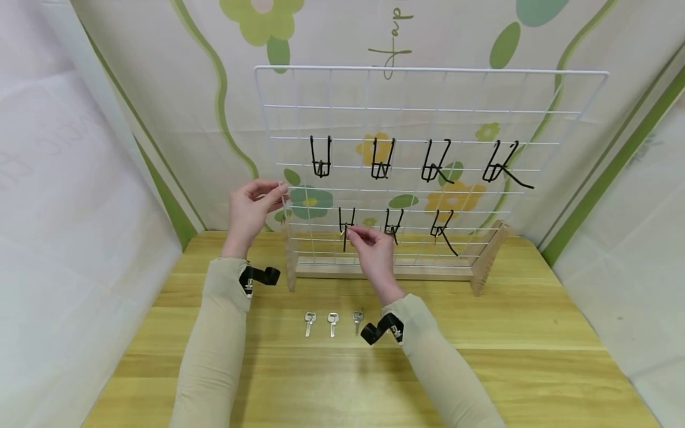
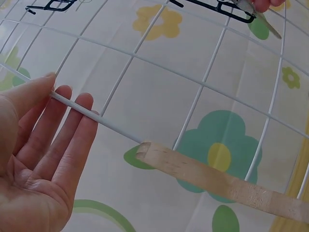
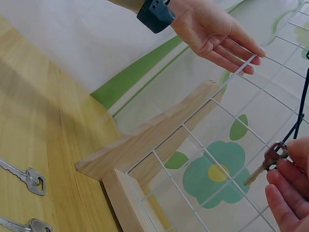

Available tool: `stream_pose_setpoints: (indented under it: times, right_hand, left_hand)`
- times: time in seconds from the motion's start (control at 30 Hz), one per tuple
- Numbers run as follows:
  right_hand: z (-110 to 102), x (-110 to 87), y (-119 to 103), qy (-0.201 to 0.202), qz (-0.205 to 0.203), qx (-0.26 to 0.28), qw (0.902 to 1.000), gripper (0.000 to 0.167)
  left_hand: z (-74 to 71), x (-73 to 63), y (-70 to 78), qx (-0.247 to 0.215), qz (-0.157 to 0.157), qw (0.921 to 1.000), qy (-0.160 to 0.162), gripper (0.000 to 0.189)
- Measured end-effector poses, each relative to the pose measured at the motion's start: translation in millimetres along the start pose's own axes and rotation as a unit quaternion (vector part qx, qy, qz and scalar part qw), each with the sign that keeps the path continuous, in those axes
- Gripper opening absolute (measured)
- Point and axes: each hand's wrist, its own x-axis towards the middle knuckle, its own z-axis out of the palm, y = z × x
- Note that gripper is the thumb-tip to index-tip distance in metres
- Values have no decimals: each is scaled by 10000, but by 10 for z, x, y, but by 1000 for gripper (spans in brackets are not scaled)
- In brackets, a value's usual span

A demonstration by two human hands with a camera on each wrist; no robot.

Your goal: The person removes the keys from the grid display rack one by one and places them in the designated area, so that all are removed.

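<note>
My left hand (image 1: 250,211) pinches the left side wire of a white wire grid rack (image 1: 428,70) between thumb and fingers, just above its wooden foot (image 2: 193,166). With thumb and fingertips, my right hand (image 1: 374,252) holds a metal key (image 3: 271,158) by its head, the blade pointing outward. That key is at the leftmost black hook (image 1: 345,238) of the lower row. Whether the hook passes through the key's hole I cannot tell. Three more keys, a left one (image 1: 310,324), a middle one (image 1: 333,324) and a right one (image 1: 357,321), lie on the table.
Several black hooks hang on the grid in two rows, among them an upper left hook (image 1: 321,160) and a long upper right hook (image 1: 505,166). The rack stands on a wooden table (image 1: 299,386), before a flower-patterned cloth (image 1: 160,107). A wooden foot (image 1: 488,258) supports its right end.
</note>
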Motion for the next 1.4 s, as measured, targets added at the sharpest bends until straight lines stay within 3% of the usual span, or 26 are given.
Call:
stream_pose_setpoints:
  times: [0.33, 0.7, 1.07, 1.4]
  right_hand:
    - [-80, -111, -42, -115, -565, 80, 9983, 19]
    - [-233, -306, -160, -386, -477, 336, 9975, 18]
    - [-383, -517, -341, -575, -836, 353, 9942, 15]
    - [-702, -648, -411, -592, -743, 433, 9945, 13]
  left_hand:
    - [-11, 8, -12, -190, 10, 9998, -81, 19]
    - [-16, 16, -38, -117, 190, 9997, -113, 16]
    - [-7, 10, -31, 76, 248, 9996, -62, 13]
    - [-11, 17, -48, 169, 342, 9992, -121, 15]
